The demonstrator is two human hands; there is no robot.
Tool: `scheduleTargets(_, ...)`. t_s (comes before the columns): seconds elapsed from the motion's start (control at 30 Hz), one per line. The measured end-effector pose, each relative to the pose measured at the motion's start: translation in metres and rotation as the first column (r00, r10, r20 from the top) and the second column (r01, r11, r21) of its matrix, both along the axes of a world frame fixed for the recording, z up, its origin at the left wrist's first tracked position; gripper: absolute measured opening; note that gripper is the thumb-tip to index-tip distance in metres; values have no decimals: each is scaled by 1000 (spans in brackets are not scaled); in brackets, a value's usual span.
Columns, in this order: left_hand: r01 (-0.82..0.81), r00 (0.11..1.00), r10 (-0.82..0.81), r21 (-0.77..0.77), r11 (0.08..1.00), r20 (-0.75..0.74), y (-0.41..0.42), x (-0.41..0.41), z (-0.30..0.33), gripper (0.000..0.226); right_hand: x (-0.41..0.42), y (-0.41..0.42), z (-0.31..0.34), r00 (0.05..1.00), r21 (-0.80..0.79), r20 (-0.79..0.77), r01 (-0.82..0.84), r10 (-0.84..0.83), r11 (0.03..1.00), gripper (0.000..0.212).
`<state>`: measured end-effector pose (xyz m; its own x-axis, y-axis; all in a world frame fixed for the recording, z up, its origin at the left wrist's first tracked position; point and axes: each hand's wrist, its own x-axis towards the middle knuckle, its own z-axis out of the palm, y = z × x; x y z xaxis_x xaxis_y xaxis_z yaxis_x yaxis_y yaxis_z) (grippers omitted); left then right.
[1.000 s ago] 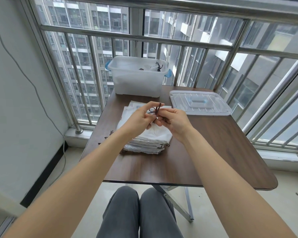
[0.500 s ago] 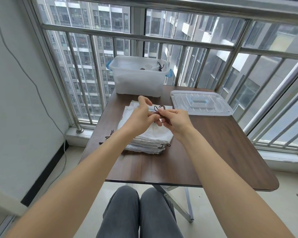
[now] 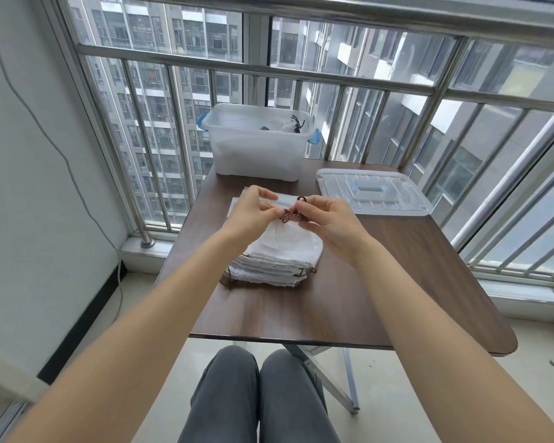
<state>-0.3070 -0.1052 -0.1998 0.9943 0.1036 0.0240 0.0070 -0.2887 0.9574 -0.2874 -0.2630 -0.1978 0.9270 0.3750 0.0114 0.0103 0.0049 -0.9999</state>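
- Pinching with thumb and forefinger, the left hand (image 3: 250, 212) holds one part of the brown drawstring (image 3: 286, 216). The right hand (image 3: 330, 219) pinches the same cord just beside it, fingers curled.
- Cord condition: small loops show between the two sets of fingertips, and one more loop shows above the right forefinger.
- Drawstring location: at the mouth of the top white pouch (image 3: 285, 241), over the middle of the table.
- Top pouch: its lower part rests on the stack of white pouches (image 3: 269, 271).
- Stack: lies flat on the brown table (image 3: 381, 282), left of centre, with brown cord ends protruding at its near edge.
- Storage bin (image 3: 256, 155): translucent, uncovered, at the far table edge, with pouches and dark cords inside.
- Bin lid (image 3: 373, 191): flat on the table, right of the bin, apart from both hands.
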Motion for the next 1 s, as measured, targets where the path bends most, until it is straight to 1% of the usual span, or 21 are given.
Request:
scheduleTargets(0.07,-23,999,22,12,1000,30,0,2,0,21,2,-3,5,994,-132,105,17,-3,991,4)
scheduleTargets(0.13,-33,998,32,27,999,55,0,3,-1,21,4,-4,9,971,-312,238,77,0,947,4)
scheduleTargets(0.2,-36,996,34,29,999,81,-3,3,-2,19,6,-3,11,918,-427,397,190,-6,884,5)
scheduleTargets(0.23,-38,995,35,31,999,96,-4,3,-1,18,7,-1,11,876,-451,482,265,-17,853,5)
scheduleTargets(0.33,-38,990,26,88,995,136,-8,2,0,16,7,3,7,742,-428,668,449,-60,784,5)
scheduleTargets(0.43,-24,991,3,153,988,136,-9,1,1,14,7,6,0,604,-424,797,549,9,720,3)
scheduleTargets(0.53,1,990,-28,192,981,141,-9,2,2,18,6,12,-8,457,-346,889,642,20,684,10)
scheduleTargets(0.6,35,989,-61,183,982,135,-7,2,3,26,6,15,-12,395,-288,919,670,0,684,12)
scheduleTargets(0.63,58,989,-80,169,984,128,-7,2,3,29,7,15,-14,382,-271,924,672,-10,689,13)
scheduleTargets(0.7,111,986,-128,154,982,105,-6,1,6,31,6,17,-17,391,-255,920,657,-30,710,13)
scheduleTargets(0.8,202,976,-212,149,968,50,-7,-1,10,35,5,17,-19,429,-262,903,609,-33,748,12)
scheduleTargets(0.87,245,967,-253,175,954,24,-6,-1,11,30,4,14,-20,465,-256,883,587,-60,768,11)
scheduleTargets(0.93,235,969,-246,198,952,33,-6,1,8,23,3,12,-19,495,-237,862,578,-105,781,11)
scheduleTargets(1.0,178,978,-196,204,963,68,-6,1,5,16,2,11,-19,516,-230,847,574,-128,786,11)
